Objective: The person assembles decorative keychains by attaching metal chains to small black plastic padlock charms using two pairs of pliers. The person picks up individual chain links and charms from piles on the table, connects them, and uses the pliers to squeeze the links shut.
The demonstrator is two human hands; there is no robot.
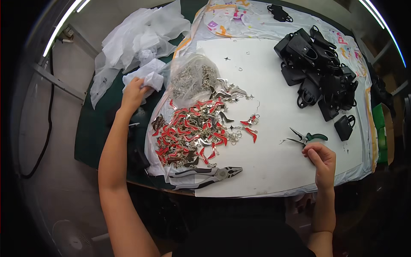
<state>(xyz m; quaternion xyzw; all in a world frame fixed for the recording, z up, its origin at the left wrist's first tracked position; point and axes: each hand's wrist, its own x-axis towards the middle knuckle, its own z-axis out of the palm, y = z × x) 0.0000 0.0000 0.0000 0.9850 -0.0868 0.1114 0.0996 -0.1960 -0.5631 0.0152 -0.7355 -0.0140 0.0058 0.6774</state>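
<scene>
In the left half of the frame, the left hand (136, 90) reached up to a piece of white crumpled plastic (150, 73), its fingers closed in a pinch on the lower left edge of it. That piece lay just below a larger heap of white plastic sheets (141, 36) at the upper left, and to the left of a clear bag (195, 79) filled with small metal parts. At the lower right, the right hand (322, 159) was at the green-handled pliers (314, 137), whose jaws stood apart and pointed left; its fingers were curled in with the thumb close to them, but I could not tell whether they gripped the lower handle. Left of centre, below the clear bag, a pile of red and dark shoe-shaped charms (192, 128) spread out, with a few silver star charms (234, 99) at its upper right edge. Large gray-handled pliers (205, 176) lay under the pile, at the lower edge of the white board (265, 162). Small black bags (319, 64) were heaped at the upper right, and one more black pouch (280, 13) lay near the top edge.
</scene>
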